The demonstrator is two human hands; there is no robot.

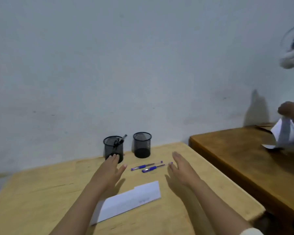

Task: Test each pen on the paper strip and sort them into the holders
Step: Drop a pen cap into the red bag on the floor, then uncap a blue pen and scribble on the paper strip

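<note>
Two blue pens lie side by side on the wooden table (41,192): the farther pen (145,165) and the nearer pen (154,168). A white paper strip (129,200) lies in front of them, with a faint scribble near its right end. At the back stand two black mesh holders: the left holder (113,148) has dark pens in it, the right holder (142,145) looks empty. My left hand (111,168) hovers flat and empty in front of the left holder. My right hand (182,168) is flat and empty just right of the pens.
A second, darker wooden table (236,153) stands to the right, across a narrow gap. Another person's hand (289,108) holds white paper (283,133) over it. A pale wall rises directly behind the holders.
</note>
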